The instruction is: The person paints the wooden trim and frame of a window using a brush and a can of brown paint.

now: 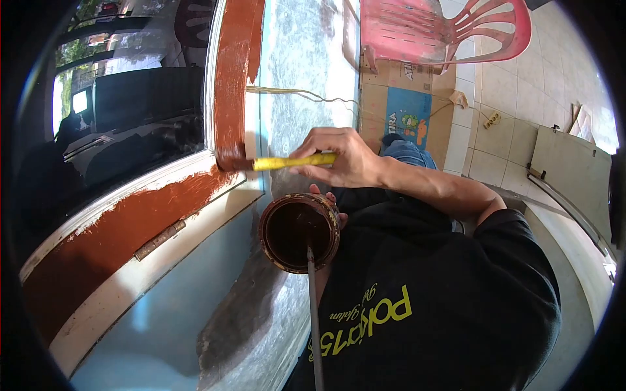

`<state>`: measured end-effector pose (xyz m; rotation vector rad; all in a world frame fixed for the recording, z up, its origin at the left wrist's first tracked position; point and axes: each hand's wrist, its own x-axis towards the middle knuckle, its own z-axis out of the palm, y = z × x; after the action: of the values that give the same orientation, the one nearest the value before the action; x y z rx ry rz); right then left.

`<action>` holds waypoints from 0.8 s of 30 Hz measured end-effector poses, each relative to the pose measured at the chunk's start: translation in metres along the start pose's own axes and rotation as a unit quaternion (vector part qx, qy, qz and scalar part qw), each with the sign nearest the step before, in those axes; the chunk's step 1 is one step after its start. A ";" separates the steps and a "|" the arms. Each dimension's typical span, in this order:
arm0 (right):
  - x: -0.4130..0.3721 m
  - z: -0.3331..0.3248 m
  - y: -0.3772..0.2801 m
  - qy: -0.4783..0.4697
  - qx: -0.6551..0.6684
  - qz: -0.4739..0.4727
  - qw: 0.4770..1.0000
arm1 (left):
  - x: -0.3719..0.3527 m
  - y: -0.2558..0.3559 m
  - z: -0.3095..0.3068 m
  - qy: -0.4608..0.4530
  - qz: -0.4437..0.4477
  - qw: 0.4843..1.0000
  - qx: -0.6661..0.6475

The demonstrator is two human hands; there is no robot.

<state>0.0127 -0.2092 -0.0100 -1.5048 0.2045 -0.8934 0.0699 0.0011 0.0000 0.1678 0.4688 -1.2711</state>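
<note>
My right hand [342,156] is closed round the yellow handle of a paintbrush [293,161]. The brush's bristles rest against the window frame [229,117], near its lower corner, where reddish-brown paint covers the wood. Just below, my left hand [329,201] holds a round paint can [266,238] against my body; only some fingertips show at its rim, the rest being hidden behind the can. Dark brown paint coats the can's inside. A thin grey rod [314,319] stands in the can and leans on its near rim.
Dark window glass [137,111] lies left of the frame. A rusty hinge [160,240] sits on the lower frame. Loose wire [293,91] crosses the grey wall. A red plastic chair [417,29] stands on cardboard [375,98] at the top. Tiled floor [521,85] extends right.
</note>
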 end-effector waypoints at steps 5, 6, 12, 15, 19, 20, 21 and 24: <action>0.012 -0.015 0.003 -0.034 -0.008 -0.036 0.999 | 0.003 0.003 0.002 -0.003 0.019 0.999 0.039; 0.015 -0.021 0.006 -0.035 -0.022 -0.049 0.998 | 0.002 0.003 0.002 -0.005 0.029 0.998 0.050; 0.051 -0.057 0.016 0.054 -0.141 -0.071 0.986 | 0.004 0.006 -0.006 -0.023 0.022 0.999 0.029; 0.064 -0.065 0.016 0.065 -0.173 -0.106 0.977 | 0.006 0.003 -0.005 -0.036 0.025 0.998 0.035; 0.068 -0.065 0.024 0.084 -0.217 -0.119 0.965 | 0.003 -0.001 -0.002 -0.017 0.040 0.999 0.020; 0.068 -0.065 0.025 0.091 -0.219 -0.114 0.965 | 0.003 -0.001 -0.003 -0.020 0.039 0.999 0.019; 0.069 -0.067 0.024 0.096 -0.229 -0.122 0.961 | 0.003 -0.001 -0.003 -0.024 0.039 0.999 0.018; 0.072 -0.069 0.018 0.108 -0.253 -0.121 0.954 | -0.002 0.003 -0.005 -0.006 0.036 0.999 0.014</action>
<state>0.0250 -0.3101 -0.0055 -1.9317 0.4418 -1.2719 0.0707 0.0057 -0.0036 0.1996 0.4317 -1.2088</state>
